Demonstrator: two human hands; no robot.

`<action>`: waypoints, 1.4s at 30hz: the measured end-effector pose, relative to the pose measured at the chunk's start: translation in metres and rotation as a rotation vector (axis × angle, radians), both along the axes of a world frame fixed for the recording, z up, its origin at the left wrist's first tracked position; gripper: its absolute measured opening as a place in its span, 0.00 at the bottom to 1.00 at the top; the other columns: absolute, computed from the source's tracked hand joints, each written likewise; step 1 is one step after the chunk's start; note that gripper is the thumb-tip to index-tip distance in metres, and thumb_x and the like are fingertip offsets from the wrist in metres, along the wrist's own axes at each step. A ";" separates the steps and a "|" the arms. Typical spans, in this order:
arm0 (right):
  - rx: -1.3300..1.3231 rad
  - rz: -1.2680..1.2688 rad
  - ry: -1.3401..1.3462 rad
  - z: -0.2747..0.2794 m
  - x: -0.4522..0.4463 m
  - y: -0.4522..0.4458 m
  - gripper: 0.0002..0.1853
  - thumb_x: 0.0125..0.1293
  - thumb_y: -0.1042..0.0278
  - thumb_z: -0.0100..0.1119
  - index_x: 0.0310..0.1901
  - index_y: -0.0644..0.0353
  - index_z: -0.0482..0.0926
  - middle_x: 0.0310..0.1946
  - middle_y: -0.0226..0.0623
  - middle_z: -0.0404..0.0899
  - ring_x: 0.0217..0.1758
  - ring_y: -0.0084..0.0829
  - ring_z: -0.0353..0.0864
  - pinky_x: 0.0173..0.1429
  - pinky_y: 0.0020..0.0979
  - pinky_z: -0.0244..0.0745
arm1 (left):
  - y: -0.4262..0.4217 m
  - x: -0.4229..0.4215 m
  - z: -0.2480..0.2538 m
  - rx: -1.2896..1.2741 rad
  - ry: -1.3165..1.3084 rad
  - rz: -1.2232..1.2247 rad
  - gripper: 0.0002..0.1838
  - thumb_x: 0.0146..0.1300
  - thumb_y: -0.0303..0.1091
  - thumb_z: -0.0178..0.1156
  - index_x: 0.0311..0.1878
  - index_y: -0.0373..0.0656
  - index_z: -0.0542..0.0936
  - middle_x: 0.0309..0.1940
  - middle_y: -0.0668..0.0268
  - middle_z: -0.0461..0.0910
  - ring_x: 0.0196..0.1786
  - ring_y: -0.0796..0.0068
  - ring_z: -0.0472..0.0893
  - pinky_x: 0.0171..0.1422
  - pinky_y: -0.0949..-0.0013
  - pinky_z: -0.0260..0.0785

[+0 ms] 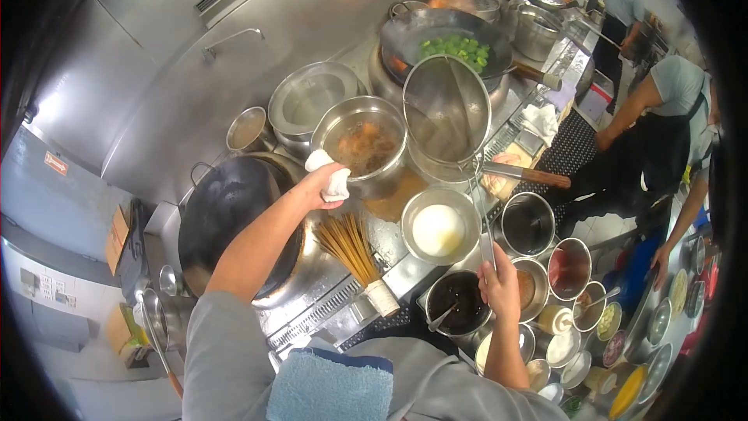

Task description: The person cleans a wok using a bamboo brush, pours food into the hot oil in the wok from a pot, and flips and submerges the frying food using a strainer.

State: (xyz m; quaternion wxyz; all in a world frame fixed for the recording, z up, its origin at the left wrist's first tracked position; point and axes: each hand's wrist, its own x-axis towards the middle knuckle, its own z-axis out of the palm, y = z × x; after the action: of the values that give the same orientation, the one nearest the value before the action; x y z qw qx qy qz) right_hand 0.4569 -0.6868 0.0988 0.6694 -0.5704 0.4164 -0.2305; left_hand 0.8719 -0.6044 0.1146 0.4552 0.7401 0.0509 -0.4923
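My left hand (321,187) is closed around a folded white cloth (336,185) at the near rim of a metal pot (399,157). Brown liquid with orange pieces (365,146) fills that pot. In my right hand (499,288) is a long-handled metal utensil (478,199), its shaft running up toward the mesh strainer (448,101). I cannot make out its head. The strainer has a wooden handle (544,178) pointing right. Between my hands sits a metal bowl (411,243) with a white, round-looking content. Nearer me stands a pot of dark liquid (460,308) with a spoon in it.
A dark wok (226,218) lies left, beside a bamboo brush (347,249). Behind the strainer, another wok (405,27) with green vegetables (456,50) sits over flame. Several seasoning containers (569,269) crowd the right. A co-worker (662,140) stands at right, others beyond.
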 end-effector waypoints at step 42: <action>0.413 0.661 -0.404 0.086 0.085 0.068 0.28 0.67 0.77 0.46 0.69 0.66 0.57 0.29 0.32 0.69 0.14 0.14 0.56 0.13 0.17 0.55 | 0.369 -0.099 0.266 -0.204 -0.642 0.718 0.12 0.54 0.35 0.58 0.43 0.48 0.73 0.29 0.69 0.75 0.31 0.73 0.78 0.35 0.61 0.74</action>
State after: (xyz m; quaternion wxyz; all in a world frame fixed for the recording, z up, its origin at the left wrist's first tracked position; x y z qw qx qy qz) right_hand 0.5415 -0.6186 0.1848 0.8751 -0.4708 0.1095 -0.0228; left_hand 0.7727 -0.2358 0.3803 0.6589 0.7420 0.1114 -0.0540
